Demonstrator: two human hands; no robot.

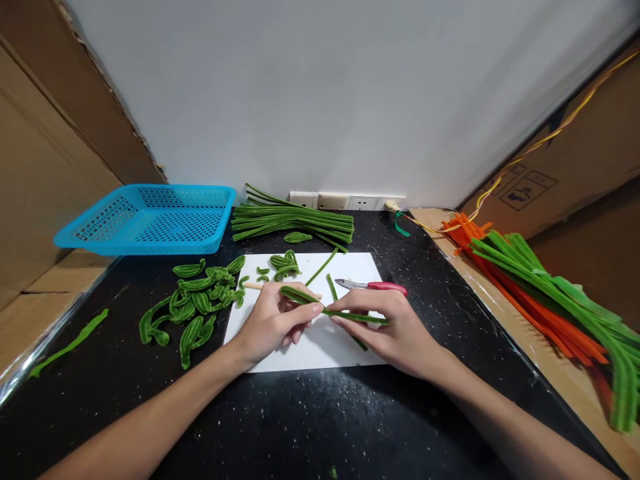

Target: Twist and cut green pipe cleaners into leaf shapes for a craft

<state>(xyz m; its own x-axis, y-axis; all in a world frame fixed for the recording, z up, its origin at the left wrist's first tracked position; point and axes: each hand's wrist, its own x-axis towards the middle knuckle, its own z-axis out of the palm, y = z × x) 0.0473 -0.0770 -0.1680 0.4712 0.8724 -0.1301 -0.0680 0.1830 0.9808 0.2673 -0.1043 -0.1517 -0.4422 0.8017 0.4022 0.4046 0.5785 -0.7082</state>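
Observation:
Above a white board (300, 357), my left hand (277, 317) pinches a green pipe cleaner (357, 317) where it is bent into a narrow folded loop. My right hand (390, 327) grips the straight length of that same pipe cleaner, its fingertips close to the left ones. Behind the right hand lie pliers (387, 287) with red handles. A thin wooden stick (253, 286) is partly hidden by my left hand. Loose green pipe cleaner pieces (323, 267) rest on the board, beside a small group of leaf shapes (285, 263).
Left of the board lies a pile of green leaf shapes (200, 293). A blue basket (220, 233) stands behind it. A green pipe cleaner bundle (295, 223) lies near the wall sockets (363, 202). Orange strands (540, 320) and green strands (575, 307) are at right, under a twisted cable (545, 140).

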